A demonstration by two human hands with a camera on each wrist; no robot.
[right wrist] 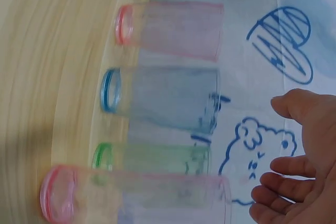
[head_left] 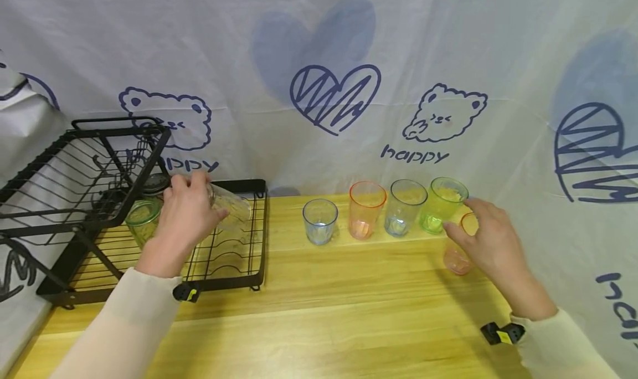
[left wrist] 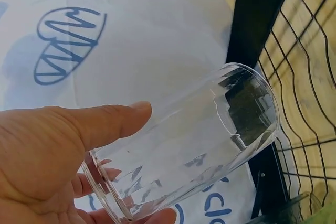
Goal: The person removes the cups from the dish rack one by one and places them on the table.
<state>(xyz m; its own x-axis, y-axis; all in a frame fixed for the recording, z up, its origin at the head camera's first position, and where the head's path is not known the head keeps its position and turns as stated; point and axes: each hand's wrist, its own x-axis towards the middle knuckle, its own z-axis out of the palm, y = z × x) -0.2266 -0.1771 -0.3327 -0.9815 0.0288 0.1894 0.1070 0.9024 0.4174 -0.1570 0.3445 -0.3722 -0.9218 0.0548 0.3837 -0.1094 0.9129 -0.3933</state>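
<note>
My left hand grips a clear drinking glass near one end, thumb along its side and fingers around the other side. The glass lies tilted above the wire base of the black dish rack. At the right, my right hand is held with fingers spread, nothing between them. It partly covers an orange-pink glass in the head view. Beside that, a green glass stands close to the fingertips. In the right wrist view the thumb points toward the row of glasses.
Left of the green glass stand a tall blue-rimmed glass, an orange-red glass and a short blue-rimmed glass. A green-rimmed jar and a dark-lidded one are in the rack under its upper shelf. A printed cloth hangs behind.
</note>
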